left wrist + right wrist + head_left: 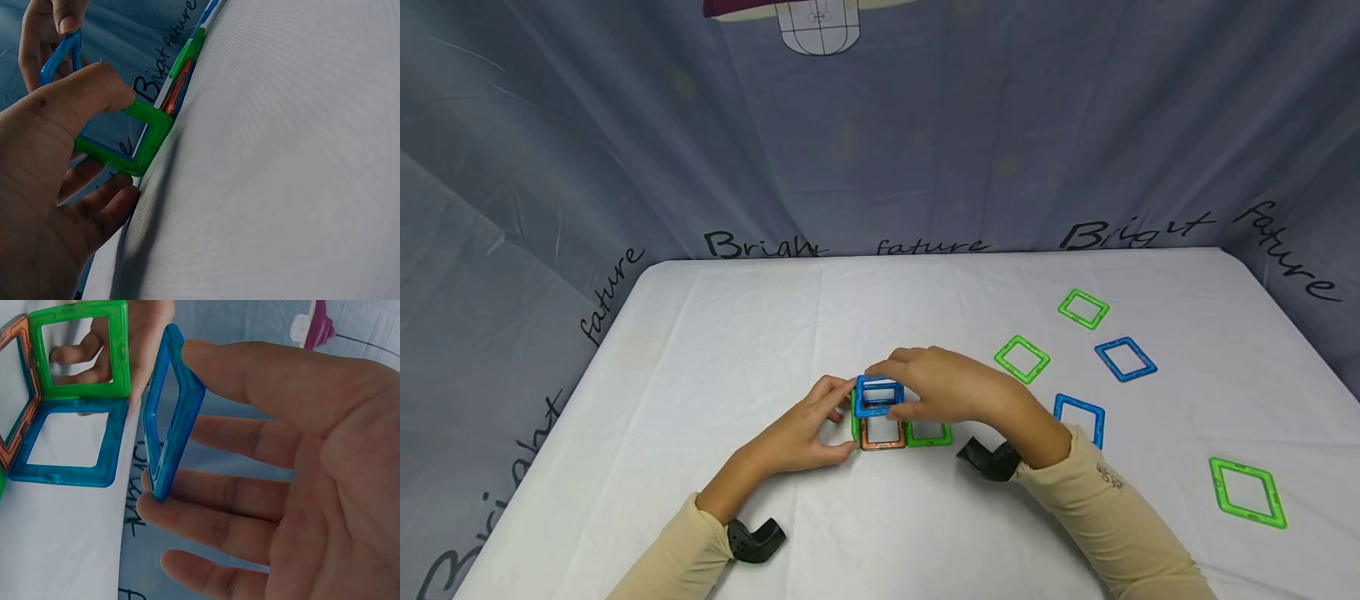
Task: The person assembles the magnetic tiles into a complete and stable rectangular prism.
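A small build of square magnetic tiles stands mid-table: an upright green tile on its left, a flat orange tile beside it, an upright blue tile at the back. Flat on the table, another green tile adjoins the orange one's right side. My left hand holds the upright green tile by its edges, thumb toward the front. Above the build, my right hand pinches a second blue tile between thumb and fingers, tilted in the right wrist view. The far fingertips of my left hand are partly hidden.
Loose tiles lie on the right of the white table: green ones, blue ones and a green tile nearer the front. One blue tile is partly covered by my right forearm. A grey curtain surrounds the table.
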Demonstrator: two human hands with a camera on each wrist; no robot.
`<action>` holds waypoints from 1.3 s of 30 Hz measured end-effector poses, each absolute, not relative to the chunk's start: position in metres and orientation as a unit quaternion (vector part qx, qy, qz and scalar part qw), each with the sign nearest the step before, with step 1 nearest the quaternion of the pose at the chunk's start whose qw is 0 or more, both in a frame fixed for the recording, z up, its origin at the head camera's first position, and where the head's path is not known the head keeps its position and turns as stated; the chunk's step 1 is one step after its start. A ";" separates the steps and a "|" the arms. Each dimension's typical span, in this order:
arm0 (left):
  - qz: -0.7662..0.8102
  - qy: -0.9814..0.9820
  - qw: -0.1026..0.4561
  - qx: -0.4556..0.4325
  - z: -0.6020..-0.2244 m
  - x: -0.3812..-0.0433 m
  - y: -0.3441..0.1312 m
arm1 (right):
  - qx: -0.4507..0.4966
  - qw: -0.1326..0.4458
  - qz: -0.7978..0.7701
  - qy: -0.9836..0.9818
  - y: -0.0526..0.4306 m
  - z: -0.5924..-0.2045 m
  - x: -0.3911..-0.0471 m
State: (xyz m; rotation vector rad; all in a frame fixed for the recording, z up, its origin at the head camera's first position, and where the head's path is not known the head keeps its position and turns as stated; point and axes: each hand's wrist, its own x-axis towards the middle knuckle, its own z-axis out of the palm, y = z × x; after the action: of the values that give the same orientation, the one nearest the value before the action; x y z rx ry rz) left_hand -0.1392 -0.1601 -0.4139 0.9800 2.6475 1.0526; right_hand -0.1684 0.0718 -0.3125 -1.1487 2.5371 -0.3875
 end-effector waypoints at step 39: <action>0.352 0.873 0.060 0.332 -0.414 -0.139 -0.160 | -0.420 0.149 -0.091 0.890 0.064 -0.321 -0.164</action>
State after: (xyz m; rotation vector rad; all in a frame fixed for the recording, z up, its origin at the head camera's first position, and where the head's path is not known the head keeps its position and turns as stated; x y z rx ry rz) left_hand -0.1390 -0.1600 -0.4144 1.0035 2.6422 1.0660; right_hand -0.1641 0.0636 -0.3211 -1.2086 2.5602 -0.2625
